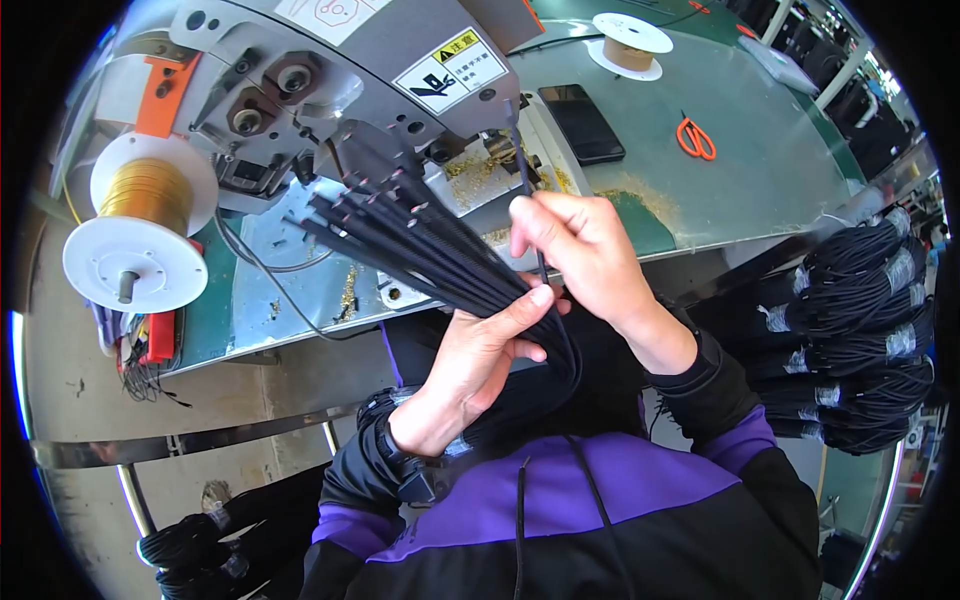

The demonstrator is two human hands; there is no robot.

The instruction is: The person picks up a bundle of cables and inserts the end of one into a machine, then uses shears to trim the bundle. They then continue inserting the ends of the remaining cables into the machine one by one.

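Your bundle of black cords [455, 245] sits in front of the machine [375, 50], on your side. Your left hand [470, 365] has its grip closed round it, thumb on top; probably held below the tips so the ends fan free and one can be singled out. Your right hand [585, 245] has a pinch grip, nearly closed, apparently on a single cord [519, 150] kept apart from the rest; exact fingertip contact is hidden. Its tip points up at the machine's right front; touching or not, can't tell. Gold wire spool [150, 195] hangs left of the machine, likely for feeding. Phone [580, 122] and scissors [695, 137] lie right of the machine, seemingly out of your way. Bench [760, 150] edge runs in front of the machine; widest open room is to its right, tighter left below the spool.
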